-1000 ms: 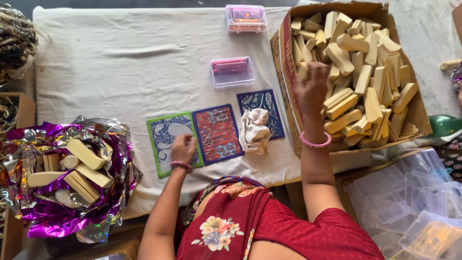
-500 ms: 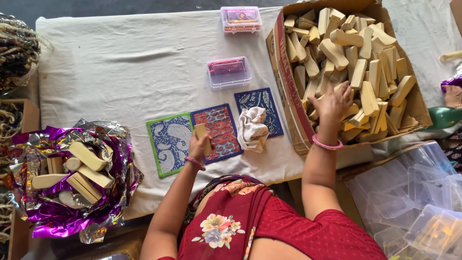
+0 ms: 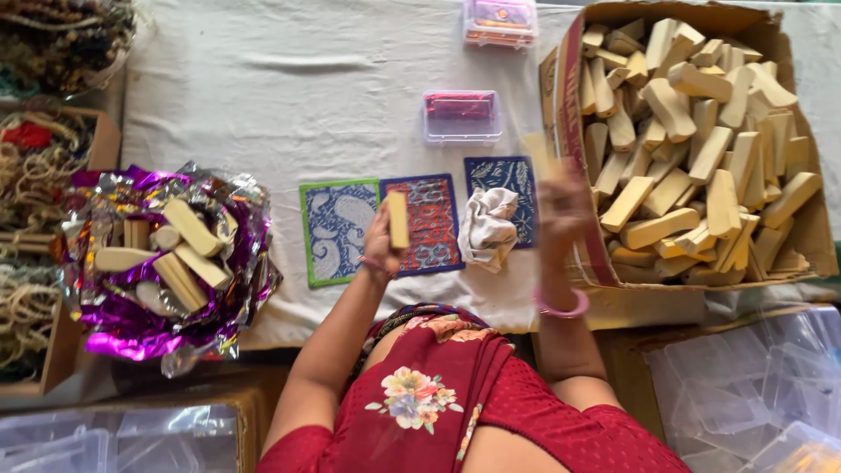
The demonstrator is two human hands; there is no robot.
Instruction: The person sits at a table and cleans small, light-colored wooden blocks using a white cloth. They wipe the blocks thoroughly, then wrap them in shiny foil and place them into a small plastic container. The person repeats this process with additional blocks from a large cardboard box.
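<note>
My left hand (image 3: 381,250) holds a pale wooden block (image 3: 398,219) upright over the red patterned mat (image 3: 434,223). Blurred by motion, my right hand (image 3: 561,206) hovers at the left wall of the cardboard box (image 3: 569,105) and seems to grip another pale block (image 3: 536,151). The box is heaped with several wooden blocks (image 3: 692,149). A green patterned mat (image 3: 337,229) and a blue one (image 3: 499,175) flank the red mat. A crumpled white cloth (image 3: 488,228) lies on the blue mat.
A purple foil wrapper (image 3: 131,328) at the left holds several blocks. Two clear plastic boxes (image 3: 462,116) (image 3: 499,22) with pink contents sit on the white tablecloth (image 3: 289,96). Bead strands (image 3: 35,166) fill crates at far left. Clear plastic containers (image 3: 753,394) lie lower right.
My right hand has drawn back out of the cardboard box toward the mats. My left hand has lifted off the green mat and now holds a block up over the red mat.
</note>
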